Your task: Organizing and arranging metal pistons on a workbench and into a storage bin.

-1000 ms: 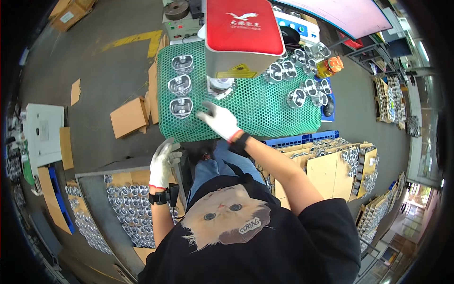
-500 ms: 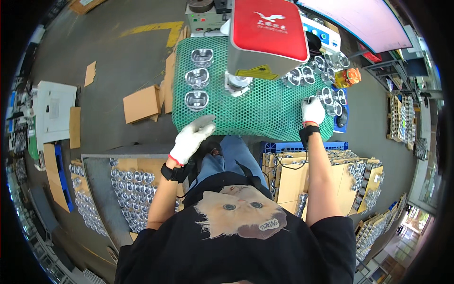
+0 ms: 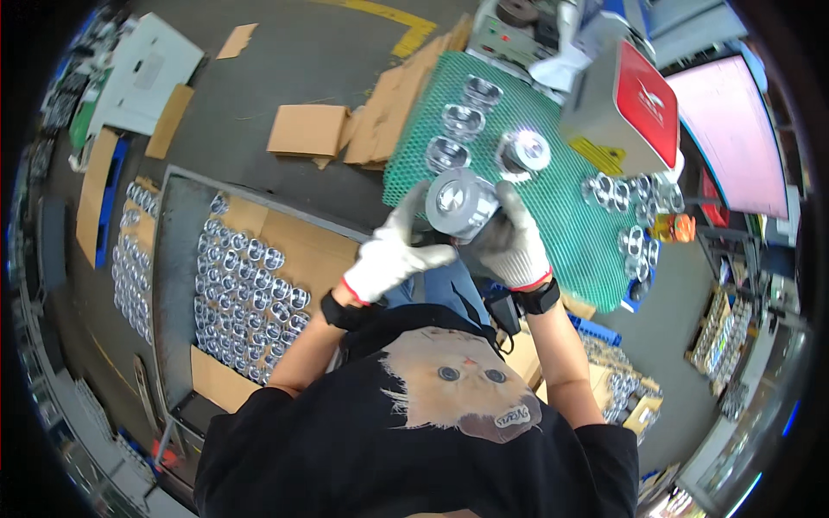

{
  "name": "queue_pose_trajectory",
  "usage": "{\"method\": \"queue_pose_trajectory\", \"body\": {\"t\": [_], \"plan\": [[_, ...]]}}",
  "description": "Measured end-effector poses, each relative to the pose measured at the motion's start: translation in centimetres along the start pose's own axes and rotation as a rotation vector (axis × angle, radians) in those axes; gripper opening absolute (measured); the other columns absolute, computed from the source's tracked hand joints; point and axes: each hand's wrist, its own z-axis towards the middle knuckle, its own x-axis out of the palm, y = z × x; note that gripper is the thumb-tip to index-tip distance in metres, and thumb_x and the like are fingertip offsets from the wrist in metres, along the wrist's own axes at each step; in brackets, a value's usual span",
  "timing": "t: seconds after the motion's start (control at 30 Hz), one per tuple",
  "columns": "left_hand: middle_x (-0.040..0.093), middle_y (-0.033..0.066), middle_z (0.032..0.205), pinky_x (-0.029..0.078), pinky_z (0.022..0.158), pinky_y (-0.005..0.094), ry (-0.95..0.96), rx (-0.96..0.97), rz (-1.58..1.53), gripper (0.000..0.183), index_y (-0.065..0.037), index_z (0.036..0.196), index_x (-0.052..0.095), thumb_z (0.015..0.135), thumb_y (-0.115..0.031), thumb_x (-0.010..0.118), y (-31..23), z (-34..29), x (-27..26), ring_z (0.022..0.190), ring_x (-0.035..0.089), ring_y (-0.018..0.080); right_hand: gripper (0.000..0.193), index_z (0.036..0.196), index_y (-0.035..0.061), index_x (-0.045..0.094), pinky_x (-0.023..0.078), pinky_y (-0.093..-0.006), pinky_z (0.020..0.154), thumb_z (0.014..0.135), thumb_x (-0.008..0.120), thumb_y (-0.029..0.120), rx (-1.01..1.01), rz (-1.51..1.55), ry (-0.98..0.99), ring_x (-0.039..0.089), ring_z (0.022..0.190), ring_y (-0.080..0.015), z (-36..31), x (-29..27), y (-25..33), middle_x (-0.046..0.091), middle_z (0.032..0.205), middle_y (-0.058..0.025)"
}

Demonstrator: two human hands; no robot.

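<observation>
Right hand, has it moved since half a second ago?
Yes, leftward: judged against the green mat, the right hand has gone from the mat's right side toward its left, and now holds a round metal part.

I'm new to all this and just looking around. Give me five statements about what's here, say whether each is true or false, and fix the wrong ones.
1. The left hand and right hand both wear white gloves. True.
2. Three smaller-looking metal parts form a row near the left edge of the green mat. True.
3. The grey round-topped piece lies flat on the mat, away from both hands. False: it is held up between the hands.
4. The box-shaped machine has a blue panel. False: its panel is red.
5. The grey bin contains many metal parts. True.
</observation>
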Motion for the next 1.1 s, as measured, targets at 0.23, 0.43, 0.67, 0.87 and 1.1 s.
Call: {"method": "queue_pose_trajectory", "body": {"t": [0.23,0.43,0.67,0.87,1.1], "plan": [[0.068,0.0162,0.118,0.053,0.094,0.0381,-0.423,0.34,0.054,0.084,-0.001,0.128,0.058,0.059,-0.033,0.092,-4.9,-1.2,-0.5,0.107,0.068,0.0277,0.056,0.142,0.0061,0.049,0.041,-0.0402,0.111,0.099,0.064,0.039,0.048,0.103,0.182,0.054,0.128,-0.0225,1.3,4.0,-2.0,0.058,0.138,-0.0078],[0.074,0.0152,0.103,0.058,0.082,0.0374,-0.373,0.241,0.271,0.064,-0.002,0.116,0.066,0.063,-0.028,0.091,-4.7,-0.9,-2.7,0.093,0.073,0.0275,0.062,0.134,0.0,0.057,0.049,-0.0328,0.095,0.084,0.079,0.031,-0.291,-1.045,0.084,0.062,0.108,-0.0213,0.5,3.5,1.8,0.065,0.12,-0.0116],[0.068,0.0202,0.091,0.057,0.079,0.0449,0.33,0.139,0.89,0.068,-0.006,0.113,0.066,0.073,-0.059,0.076,-1.9,3.7,2.4,0.09,0.07,0.0359,0.075,0.149,0.0047,0.043,0.048,-0.0319,0.098,0.085,0.073,0.029,0.166,-0.849,0.055,0.062,0.106,-0.0192,-0.3,-3.6,1.9,0.065,0.116,-0.0107],[0.068,0.0207,0.115,0.059,0.084,0.0395,-0.57,-0.008,1.068,0.07,-0.004,0.118,0.068,0.066,-0.047,0.087,-1.5,12.2,-1.5,0.095,0.071,0.0298,0.059,0.122,0.0054,0.058,0.054,-0.0373,0.075,0.089,0.066,0.054,-0.062,0.221,-0.511,0.065,0.099,-0.0249,-9.2,-13.9,-1.8,0.066,0.113,-0.0129],[0.065,0.0163,0.114,0.052,0.095,0.0392,-0.131,0.532,0.962,0.072,-0.007,0.118,0.064,0.06,-0.042,0.088,-3.1,20.1,8.2,0.108,0.064,0.0287,0.061,0.12,0.0094,0.064,0.054,-0.0333,0.064,0.091,0.061,0.063,-0.097,0.339,-0.574,0.066,0.093,-0.0256,-12.6,-16.5,-2.1,0.067,0.114,-0.0168]]}}
